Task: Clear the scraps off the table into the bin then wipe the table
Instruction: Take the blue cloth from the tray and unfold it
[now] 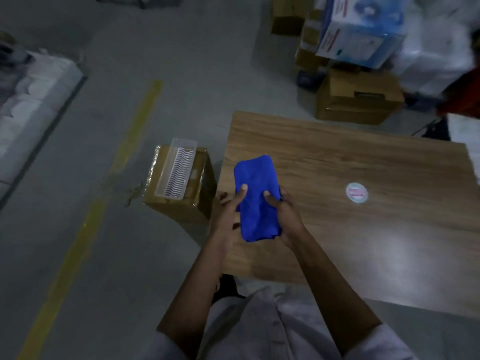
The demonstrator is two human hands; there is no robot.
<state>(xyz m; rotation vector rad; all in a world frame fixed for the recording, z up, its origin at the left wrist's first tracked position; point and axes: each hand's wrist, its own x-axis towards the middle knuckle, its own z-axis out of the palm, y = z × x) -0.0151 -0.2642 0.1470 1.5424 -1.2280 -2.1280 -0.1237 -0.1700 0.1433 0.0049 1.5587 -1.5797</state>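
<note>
Bare forearms reach forward over a wooden table point(363, 165). Just above its near left part is a bright blue cloth point(255, 178), folded into a thick oblong. The left hand point(227, 216) and right hand point(285, 216) grip its opposite edges, thumbs on top. The fingers beneath are hidden, and the stacked boxes beyond are blurred.

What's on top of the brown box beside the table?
A clear plastic tray with a wavy-patterned bottom lies on the box. The part of the box top under the tray is covered, and the box is taped shut, so its inside cannot be seen.
</note>
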